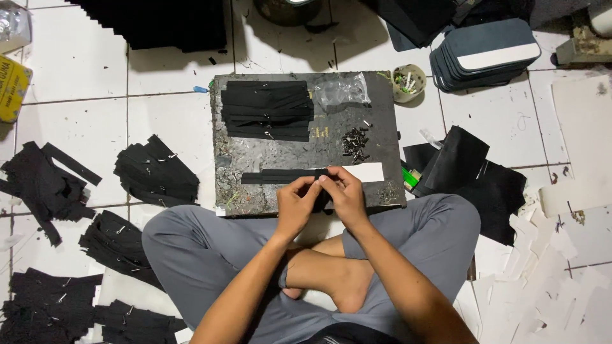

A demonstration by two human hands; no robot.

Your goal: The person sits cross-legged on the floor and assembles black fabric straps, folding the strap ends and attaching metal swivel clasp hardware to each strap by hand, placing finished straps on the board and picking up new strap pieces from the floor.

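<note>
I sit cross-legged on a tiled floor behind a dark stone slab (255, 156). My left hand (296, 205) and my right hand (344, 194) meet at the slab's near edge, fingertips pinching the end of a long black fabric strip (280, 176) that lies across the slab. A white paper strip (366, 172) lies just right of the hands. A stack of black strips (268, 109) rests on the slab's far half. A small heap of metal fasteners (356, 144) lies beside a clear plastic bag (341, 92).
Piles of black fabric pieces (156, 172) cover the floor at left. Black sheets (468, 175) and white paper scraps (542, 280) lie at right. A stack of dark boards (484, 54) and a small cup (408, 83) sit beyond the slab.
</note>
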